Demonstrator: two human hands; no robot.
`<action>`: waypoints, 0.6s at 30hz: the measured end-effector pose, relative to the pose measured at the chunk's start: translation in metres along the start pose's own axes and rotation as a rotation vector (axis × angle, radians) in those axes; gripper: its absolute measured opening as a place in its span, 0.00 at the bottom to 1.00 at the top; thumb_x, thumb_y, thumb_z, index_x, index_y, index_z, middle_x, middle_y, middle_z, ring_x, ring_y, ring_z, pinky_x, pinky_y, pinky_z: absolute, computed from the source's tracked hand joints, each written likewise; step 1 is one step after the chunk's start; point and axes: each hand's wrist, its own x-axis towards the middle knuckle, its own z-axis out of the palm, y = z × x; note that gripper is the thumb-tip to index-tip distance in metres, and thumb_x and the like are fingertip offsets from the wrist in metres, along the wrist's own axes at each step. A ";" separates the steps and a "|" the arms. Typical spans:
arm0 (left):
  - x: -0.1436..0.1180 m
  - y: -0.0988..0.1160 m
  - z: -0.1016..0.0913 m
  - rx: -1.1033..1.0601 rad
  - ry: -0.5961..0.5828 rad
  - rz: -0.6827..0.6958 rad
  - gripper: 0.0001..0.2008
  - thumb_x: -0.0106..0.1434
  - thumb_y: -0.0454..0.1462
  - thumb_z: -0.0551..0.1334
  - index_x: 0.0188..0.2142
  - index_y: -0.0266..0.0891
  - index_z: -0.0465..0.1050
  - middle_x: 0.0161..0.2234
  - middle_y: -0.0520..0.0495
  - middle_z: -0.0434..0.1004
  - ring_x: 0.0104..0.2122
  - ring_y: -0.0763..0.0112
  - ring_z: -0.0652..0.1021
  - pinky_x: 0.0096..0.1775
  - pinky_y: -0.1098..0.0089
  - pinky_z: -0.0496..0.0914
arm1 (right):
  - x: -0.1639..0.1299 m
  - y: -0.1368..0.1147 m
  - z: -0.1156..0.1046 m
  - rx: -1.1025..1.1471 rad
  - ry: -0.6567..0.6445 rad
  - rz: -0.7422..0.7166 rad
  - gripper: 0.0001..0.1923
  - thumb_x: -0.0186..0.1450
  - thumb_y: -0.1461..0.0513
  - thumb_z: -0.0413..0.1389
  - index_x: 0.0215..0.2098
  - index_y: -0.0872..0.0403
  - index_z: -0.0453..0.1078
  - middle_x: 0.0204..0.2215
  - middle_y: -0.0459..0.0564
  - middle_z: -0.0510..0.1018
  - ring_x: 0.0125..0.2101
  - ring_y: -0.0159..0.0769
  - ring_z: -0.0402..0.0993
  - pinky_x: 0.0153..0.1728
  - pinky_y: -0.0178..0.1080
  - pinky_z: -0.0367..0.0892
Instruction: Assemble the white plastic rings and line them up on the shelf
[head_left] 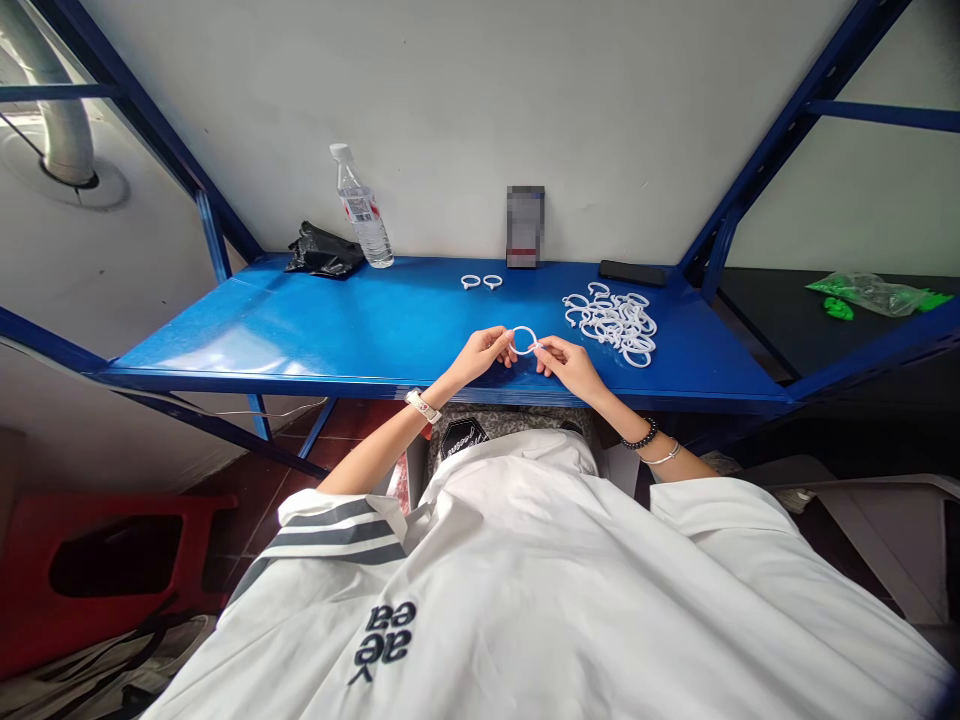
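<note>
Over the front part of the blue tabletop (pixel 330 330), I hold up one white plastic curtain ring (pixel 525 328) between both hands. The fingertips of my left hand (pixel 486 352) pinch its left side. On its lower right side, my right hand (pixel 568 364) is closed with thumb and fingers on the rim. A loose pile of similar white rings (pixel 616 322) lies to the right of my right hand. Farther back, two single rings (pixel 471 288) lie side by side, apart from the pile.
Along the wall stand a clear water bottle (pixel 366 220) and a small blurred box (pixel 525 228). A black plastic bag (pixel 324 250) lies beside the bottle, and a dark phone (pixel 632 273) behind the pile. Blue frame posts (pixel 787 130) flank the table. A red stool (pixel 187 540) stands lower left.
</note>
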 end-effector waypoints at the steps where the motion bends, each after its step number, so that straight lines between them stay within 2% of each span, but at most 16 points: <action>1: 0.000 0.001 0.000 -0.004 -0.002 0.000 0.29 0.64 0.61 0.56 0.30 0.35 0.69 0.27 0.45 0.78 0.25 0.73 0.77 0.32 0.71 0.70 | 0.000 0.000 0.000 0.003 0.000 -0.003 0.24 0.63 0.41 0.56 0.38 0.53 0.73 0.22 0.46 0.76 0.22 0.32 0.70 0.27 0.37 0.68; 18: -0.002 0.005 0.002 -0.064 -0.044 -0.017 0.27 0.63 0.59 0.59 0.30 0.35 0.68 0.29 0.45 0.78 0.27 0.74 0.76 0.34 0.71 0.70 | 0.000 0.000 -0.002 -0.013 0.006 -0.055 0.26 0.65 0.40 0.53 0.35 0.53 0.73 0.22 0.46 0.75 0.22 0.31 0.70 0.27 0.36 0.67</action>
